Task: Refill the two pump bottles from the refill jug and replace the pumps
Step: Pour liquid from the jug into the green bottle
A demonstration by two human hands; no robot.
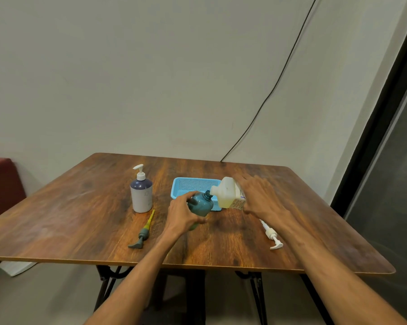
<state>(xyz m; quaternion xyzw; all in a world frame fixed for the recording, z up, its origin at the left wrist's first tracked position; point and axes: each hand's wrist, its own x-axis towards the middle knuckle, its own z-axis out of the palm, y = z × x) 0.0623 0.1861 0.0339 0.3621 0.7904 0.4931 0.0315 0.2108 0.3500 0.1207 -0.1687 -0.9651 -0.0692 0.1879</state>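
The person's left hand is wrapping its grip around a round teal pump bottle, holding it tilted above the brown wood-grain worktop, its open neck leaning toward the right. The right hand is clamping its grip on a pale translucent plastic refill jug holding yellowish liquid, tipped over so its spout is meeting the teal bottle's mouth; the two are touching or very nearly so. Whether liquid is running I cannot tell.

Both containers are hovering in front of a light blue perforated plastic basket, which is sitting near the middle of the worktop, toward the far side.

To the left, well apart from the hands, a white bottle with a dark purple shoulder and a white pump is standing upright, its pump seated on top. Just near of it, a grey-green pump head with a yellow dip tube is lying flat, tube pointing away toward the white bottle. On the near right, a loose white pump with its tube is lying beside the right forearm.

A black cable is hanging down the pale wall behind.
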